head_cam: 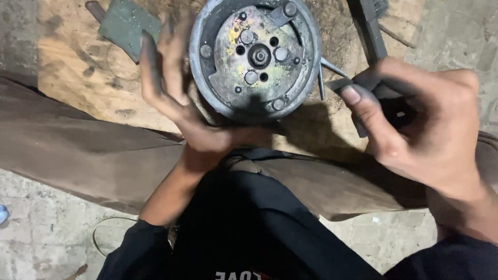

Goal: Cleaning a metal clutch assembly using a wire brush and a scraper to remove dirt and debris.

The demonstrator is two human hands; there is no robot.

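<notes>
The left hand (176, 88) cups the left side and underside of a grey clutch pulley (254, 57), fingers spread open against its rim. The pulley stands face-up at the near edge of a wooden board (78, 67), its recessed well holding a bolted hub plate (257, 54). The right hand (420, 124) pinches a dark metal tool (363, 88) just right of the pulley.

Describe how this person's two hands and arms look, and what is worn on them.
Both hands are bare, with no gloves, rings or watch in view. The left hand is smeared with dark grime on its fingers and palm; the right hand is grimy at the fingertips. Dark, blackish sleeves are pushed up, leaving the forearms uncovered.
</notes>
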